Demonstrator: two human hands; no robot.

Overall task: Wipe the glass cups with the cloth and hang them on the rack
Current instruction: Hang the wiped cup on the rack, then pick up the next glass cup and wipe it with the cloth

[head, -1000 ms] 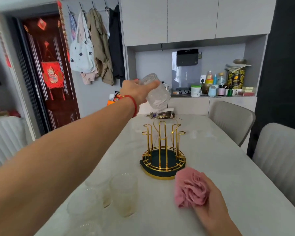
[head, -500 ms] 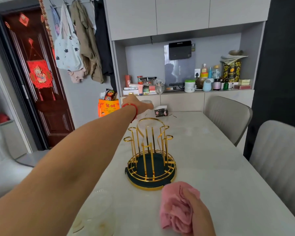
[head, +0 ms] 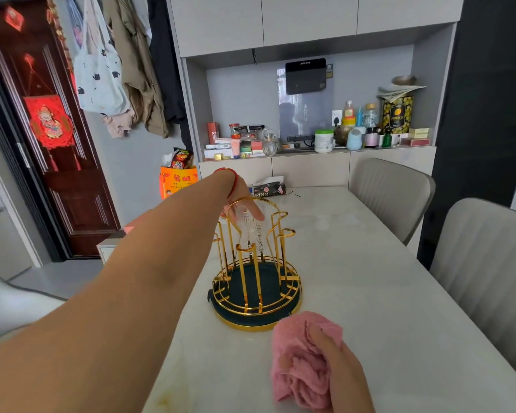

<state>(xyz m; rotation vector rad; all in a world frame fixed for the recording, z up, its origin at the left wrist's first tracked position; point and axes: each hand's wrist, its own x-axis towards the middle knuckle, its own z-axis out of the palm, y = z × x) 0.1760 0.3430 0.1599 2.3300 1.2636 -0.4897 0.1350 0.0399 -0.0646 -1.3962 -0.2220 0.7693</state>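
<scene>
- Now our left hand [head: 241, 198] grips a glass cup [head: 251, 231] upside down over the gold rack [head: 255, 281].
- Our right hand [head: 338, 374], nearer than the rack, clutches the pink cloth [head: 298, 353].
- Beyond the rack, a tissue pack [head: 268, 189] reads "PINO".

Left hand [head: 241, 201] fingers mostly hidden behind rack [head: 255, 274] hoop and cup [head: 251, 234]; grip unclear. Cup blurred, see-through, rim and peg contact unreadable. Right hand [head: 341, 374] wrist cut by bottom edge, palm buried in cloth [head: 303, 357]. Desk [head: 370, 278] near edge out of frame.

Single head-worn view, facing forward and down, near the table [head: 355, 293]
</scene>
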